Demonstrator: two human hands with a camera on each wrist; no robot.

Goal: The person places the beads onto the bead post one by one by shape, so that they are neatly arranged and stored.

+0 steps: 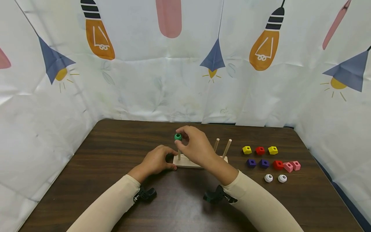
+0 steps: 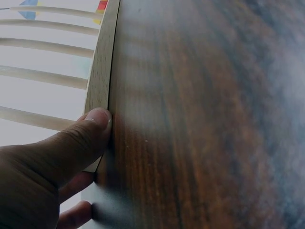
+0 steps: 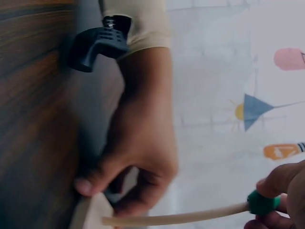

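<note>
A pale wooden base [image 1: 186, 163] with upright pegs stands mid-table. My left hand [image 1: 157, 160] grips its left end, the thumb on the front face in the left wrist view [image 2: 62, 157]. Between the thumb and fingers of my right hand [image 1: 197, 146] is a green bead [image 1: 178, 137], at the top of the leftmost peg [image 1: 179, 155]. In the right wrist view the green bead [image 3: 262, 202] meets the tip of the peg [image 3: 181, 218]. Two pegs [image 1: 216, 145] show to the right of my right hand; it hides the middle of the base.
On the right of the table [image 1: 232, 206] lie yellow blocks [image 1: 247, 150], red blocks [image 1: 260, 150], purple blocks [image 1: 251, 163], pink blocks [image 1: 295, 165] and two white beads [image 1: 268, 178]. A printed white cloth [image 1: 174, 90] hangs behind and beside the table.
</note>
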